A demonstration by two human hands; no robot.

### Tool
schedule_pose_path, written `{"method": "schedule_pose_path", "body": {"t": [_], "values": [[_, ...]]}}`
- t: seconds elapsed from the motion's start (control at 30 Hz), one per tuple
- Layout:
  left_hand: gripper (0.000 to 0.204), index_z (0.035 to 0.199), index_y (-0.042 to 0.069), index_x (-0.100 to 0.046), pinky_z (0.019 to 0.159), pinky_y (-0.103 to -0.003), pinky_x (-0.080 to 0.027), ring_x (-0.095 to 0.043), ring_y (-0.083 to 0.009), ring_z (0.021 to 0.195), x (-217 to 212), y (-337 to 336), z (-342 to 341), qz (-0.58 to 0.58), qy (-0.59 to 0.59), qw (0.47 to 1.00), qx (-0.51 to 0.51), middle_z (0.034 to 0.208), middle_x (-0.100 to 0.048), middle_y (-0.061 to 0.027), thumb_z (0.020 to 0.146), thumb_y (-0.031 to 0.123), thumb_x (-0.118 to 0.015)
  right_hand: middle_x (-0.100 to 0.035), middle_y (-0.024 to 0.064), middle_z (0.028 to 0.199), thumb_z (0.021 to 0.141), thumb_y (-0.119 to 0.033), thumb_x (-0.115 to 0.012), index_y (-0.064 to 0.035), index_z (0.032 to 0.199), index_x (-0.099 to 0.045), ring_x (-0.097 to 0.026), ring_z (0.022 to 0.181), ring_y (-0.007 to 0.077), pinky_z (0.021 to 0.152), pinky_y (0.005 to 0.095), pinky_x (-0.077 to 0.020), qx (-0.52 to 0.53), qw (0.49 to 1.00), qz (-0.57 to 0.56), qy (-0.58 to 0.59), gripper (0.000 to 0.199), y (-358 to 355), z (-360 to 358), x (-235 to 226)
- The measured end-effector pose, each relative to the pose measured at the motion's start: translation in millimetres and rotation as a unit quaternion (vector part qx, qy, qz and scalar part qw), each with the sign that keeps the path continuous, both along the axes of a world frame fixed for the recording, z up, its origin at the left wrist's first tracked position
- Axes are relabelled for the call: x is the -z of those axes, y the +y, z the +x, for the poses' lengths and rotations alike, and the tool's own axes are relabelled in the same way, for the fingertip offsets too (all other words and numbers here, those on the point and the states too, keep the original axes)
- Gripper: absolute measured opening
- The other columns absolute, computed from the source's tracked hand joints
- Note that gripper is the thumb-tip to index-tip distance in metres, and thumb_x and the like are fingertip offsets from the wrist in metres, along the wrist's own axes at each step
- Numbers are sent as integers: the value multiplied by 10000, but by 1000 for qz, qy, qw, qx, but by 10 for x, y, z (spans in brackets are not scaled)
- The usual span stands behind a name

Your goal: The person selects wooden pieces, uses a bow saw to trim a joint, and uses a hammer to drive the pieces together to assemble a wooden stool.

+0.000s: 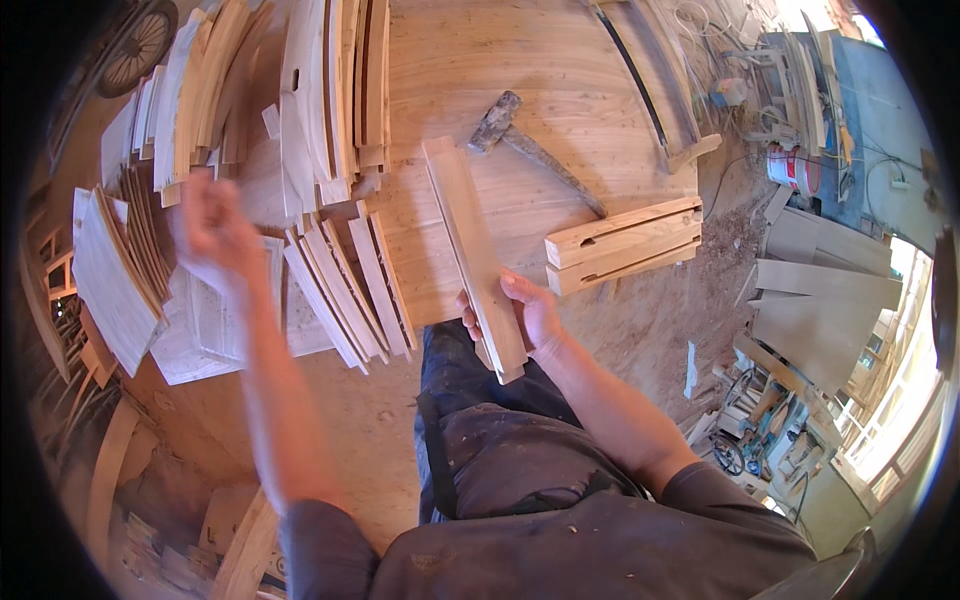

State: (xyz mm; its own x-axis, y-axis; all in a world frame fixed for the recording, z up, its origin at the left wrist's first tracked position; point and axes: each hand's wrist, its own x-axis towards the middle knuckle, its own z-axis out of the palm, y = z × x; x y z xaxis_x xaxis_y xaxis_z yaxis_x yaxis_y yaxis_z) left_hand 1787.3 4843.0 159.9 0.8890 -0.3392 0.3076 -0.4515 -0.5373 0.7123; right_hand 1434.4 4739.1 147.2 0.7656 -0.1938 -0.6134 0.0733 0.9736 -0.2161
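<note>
My right hand grips a pale wooden board near its lower end, thumb on top and fingertips showing at the far side. The board slants up and away over the table edge, in front of my body. Off to the left, my left hand is stretched out above the wood pieces, smeared by motion, so its fingers cannot be made out. It is nearest to a stack of upright boards. A hammer with a heavy worn head and wooden handle lies on the table beyond the board.
Two slotted wooden rails lie at the table's right front edge. Short slotted pieces and long boards cover the left side of the worktable. Flat panels lean at the right, near a white-and-red bucket.
</note>
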Motion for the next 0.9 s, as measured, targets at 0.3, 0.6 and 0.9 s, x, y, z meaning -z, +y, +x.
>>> {"method": "schedule_pose_path", "body": {"t": [0.3, 0.6, 0.9], "values": [[340, 1222, -20, -576, 908, -370, -526, -645, -201, 1008, 234, -152, -2402, -338, 652, 678, 31, 1095, -665, -108, 892, 19, -653, -616, 99, 1266, 806, 6, -776, -94, 1523, -380, -576, 1136, 160, 1011, 337, -449, -180, 901, -368, 142, 825, 133, -140, -67], [467, 1314, -9, -531, 967, -467, -516, -637, -312, 1079, 83, 15, -2951, -429, 695, 575, 47, 1203, -644, -194, 928, 228, -647, -628, 125, 1187, 892, -167, -711, -14, 1491, -376, -631, 1011, 201, 891, 349, -512, -144, 966, -185, 108, 703, 325, -1052, -56], [397, 1298, -17, -553, 934, -432, -550, -673, -285, 1044, 43, -259, -3874, -476, 677, 557, 67, 1157, -672, -162, 948, 151, -640, -632, 238, 1114, 946, -571, -526, -46, 1368, -511, -660, 891, 329, 740, 407, -547, -144, 979, 136, -50, 674, -20, -2231, -256]]}}
